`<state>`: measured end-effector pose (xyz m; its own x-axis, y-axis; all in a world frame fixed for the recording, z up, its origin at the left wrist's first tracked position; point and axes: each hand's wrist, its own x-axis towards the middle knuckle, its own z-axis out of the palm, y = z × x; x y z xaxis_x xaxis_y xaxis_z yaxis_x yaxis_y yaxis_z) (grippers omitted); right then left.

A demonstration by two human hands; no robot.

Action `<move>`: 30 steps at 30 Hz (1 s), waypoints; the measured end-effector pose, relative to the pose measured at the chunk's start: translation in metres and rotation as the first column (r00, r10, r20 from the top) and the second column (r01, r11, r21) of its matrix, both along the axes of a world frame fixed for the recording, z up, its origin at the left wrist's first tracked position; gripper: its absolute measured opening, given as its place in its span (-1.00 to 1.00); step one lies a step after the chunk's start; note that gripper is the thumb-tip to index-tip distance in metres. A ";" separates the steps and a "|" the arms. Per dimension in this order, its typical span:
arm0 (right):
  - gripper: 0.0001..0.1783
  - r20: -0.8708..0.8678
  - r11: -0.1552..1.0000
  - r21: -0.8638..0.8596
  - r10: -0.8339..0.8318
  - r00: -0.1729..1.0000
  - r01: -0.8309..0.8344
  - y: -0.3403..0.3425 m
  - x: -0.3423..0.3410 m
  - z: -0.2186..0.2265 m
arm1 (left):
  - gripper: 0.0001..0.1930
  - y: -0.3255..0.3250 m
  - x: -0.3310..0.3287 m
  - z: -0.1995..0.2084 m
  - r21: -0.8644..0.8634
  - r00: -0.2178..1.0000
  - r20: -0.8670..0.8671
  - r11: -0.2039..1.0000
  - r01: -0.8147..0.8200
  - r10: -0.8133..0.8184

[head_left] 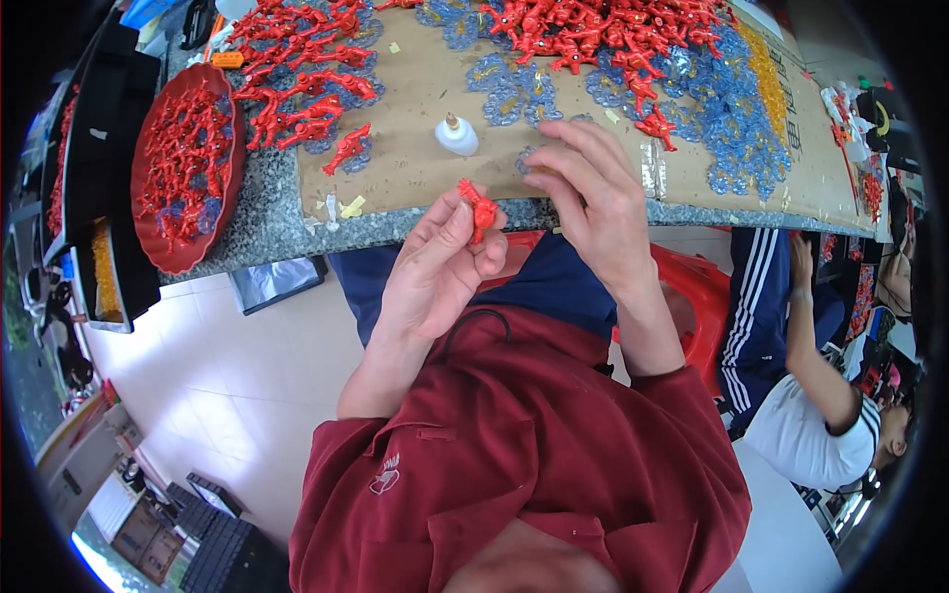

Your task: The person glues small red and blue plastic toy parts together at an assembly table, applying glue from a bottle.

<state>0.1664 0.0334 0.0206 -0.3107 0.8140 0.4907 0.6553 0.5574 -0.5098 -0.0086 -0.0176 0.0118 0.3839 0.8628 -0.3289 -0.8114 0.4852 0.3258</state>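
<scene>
A small red toy figure (480,211) is pinched between the thumb and fingers of my left hand (435,262), just in front of the table's near edge. To its right, my right hand (603,198) reaches over the edge, with thumb and forefinger drawn together at a clear bluish plastic piece (524,160). The fingertips partly cover that piece, and its full shape is hidden. A white squeeze bottle (456,136) with a narrow tip stands on the cardboard beyond my hands. One red figure on a clear blue base (349,148) lies left of the bottle.
Cardboard (395,183) covers the stone-patterned table. Red figures (603,28) are heaped at the back, with clear blue pieces (736,128) and yellow pieces (763,69) at right. A red scalloped tray (235,183) holds figures at left. Another person (816,425) sits at right.
</scene>
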 end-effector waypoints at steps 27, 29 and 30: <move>-0.66 -0.797 0.484 -0.603 -0.386 0.464 -0.634 -0.028 0.021 0.002 | -0.75 0.001 0.016 -0.008 0.259 0.996 -0.081 0.964 0.052 -0.032; -0.66 -0.794 0.453 -0.606 -0.384 0.471 -0.654 -0.031 0.023 -0.004 | -0.77 0.001 0.016 -0.012 0.340 0.971 -0.227 0.940 0.013 0.069; -0.70 -0.848 0.485 -0.517 -0.404 0.343 -0.705 -0.034 0.024 -0.011 | -0.77 0.001 0.017 -0.014 0.340 0.972 -0.225 0.940 0.012 0.069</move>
<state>0.1903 -0.0008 0.0098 -0.3763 0.9010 -0.2157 -0.4847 -0.3899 -0.7830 0.0088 -0.0164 -0.0024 0.3058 0.9475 -0.0935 -0.7063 0.2917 0.6450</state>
